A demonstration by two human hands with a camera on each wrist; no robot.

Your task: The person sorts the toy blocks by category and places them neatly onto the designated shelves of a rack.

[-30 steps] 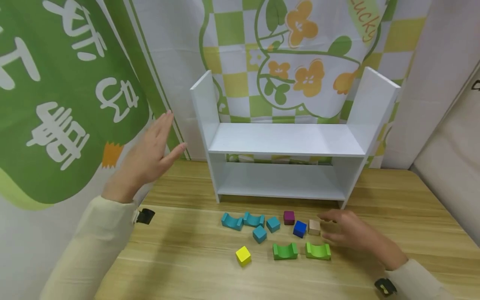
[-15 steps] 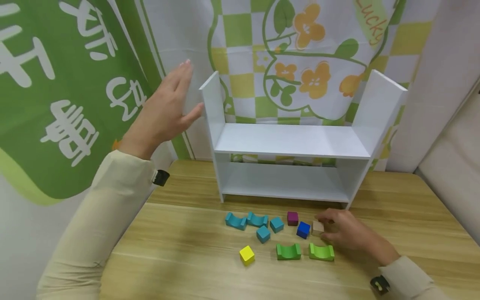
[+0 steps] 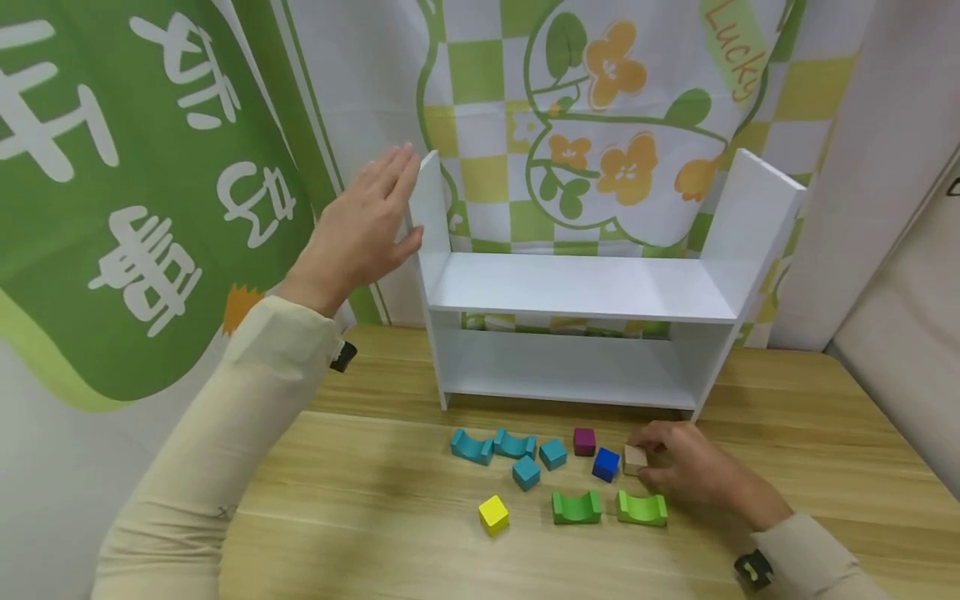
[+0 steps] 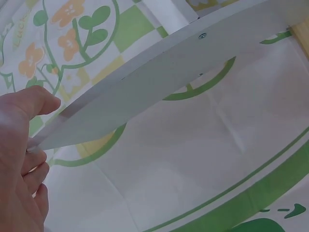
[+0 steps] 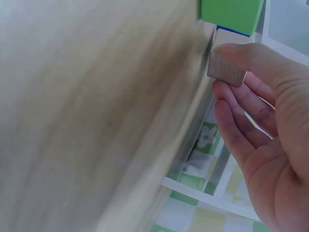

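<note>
The wooden block [image 3: 635,461] sat on the tabletop [image 3: 360,500] just left of the right hand [image 3: 697,468], pinched between its thumb and fingers, while the straight-fingered left hand [image 3: 358,227] was well apart, at the left side of the shelf [image 3: 581,287].

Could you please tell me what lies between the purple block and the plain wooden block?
The head view shows the blue block between the purple block and plain wooden block.
</note>
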